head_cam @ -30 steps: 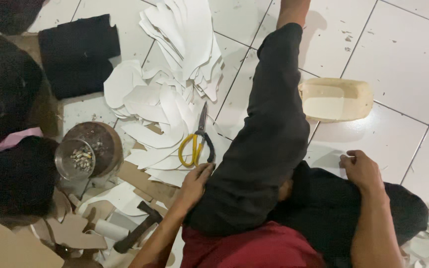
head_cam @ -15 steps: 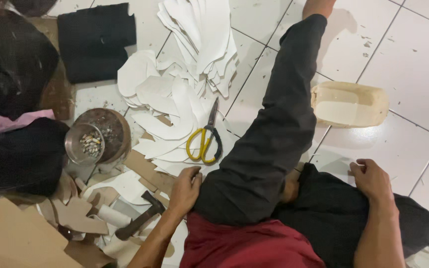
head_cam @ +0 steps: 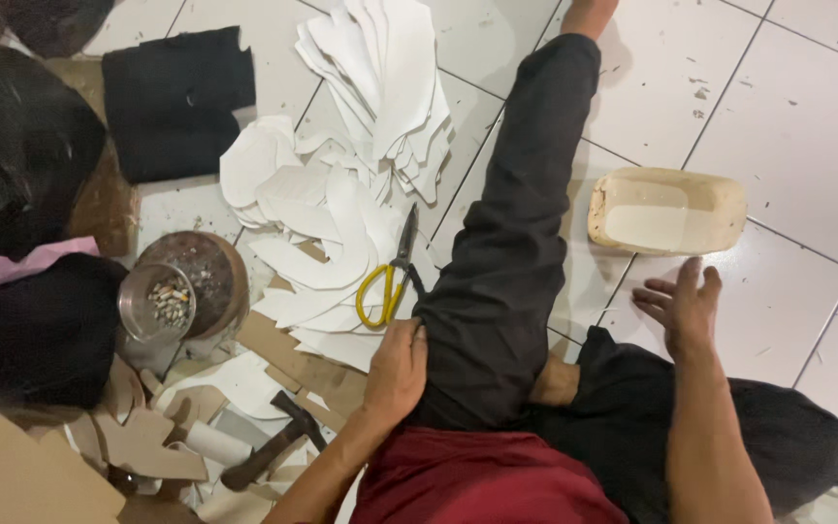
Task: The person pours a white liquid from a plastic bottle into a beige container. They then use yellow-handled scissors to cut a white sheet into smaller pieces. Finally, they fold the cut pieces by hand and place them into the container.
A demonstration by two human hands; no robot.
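Observation:
My left hand (head_cam: 396,371) rests against my dark-trousered leg (head_cam: 516,243), fingers curled at the fabric, just below the yellow-handled scissors (head_cam: 390,277) lying on white paper cut-outs (head_cam: 322,223). My right hand (head_cam: 683,306) hovers open over the white tiled floor, fingers spread, just below a cream-coloured rectangular tub (head_cam: 666,212). My leg stretches out across the floor between the two hands.
A stack of white paper patterns (head_cam: 380,82) lies at top centre. A round metal tin (head_cam: 157,303) with small bits sits on a brown dish. A hammer (head_cam: 273,442), cardboard scraps (head_cam: 138,437), black cloth (head_cam: 178,97) and dark bundles (head_cam: 21,175) fill the left.
My right hand has opened from a loose fist and moved up toward the cream tub. The left hand has shifted up along the leg, nearer the scissors. The view has shifted.

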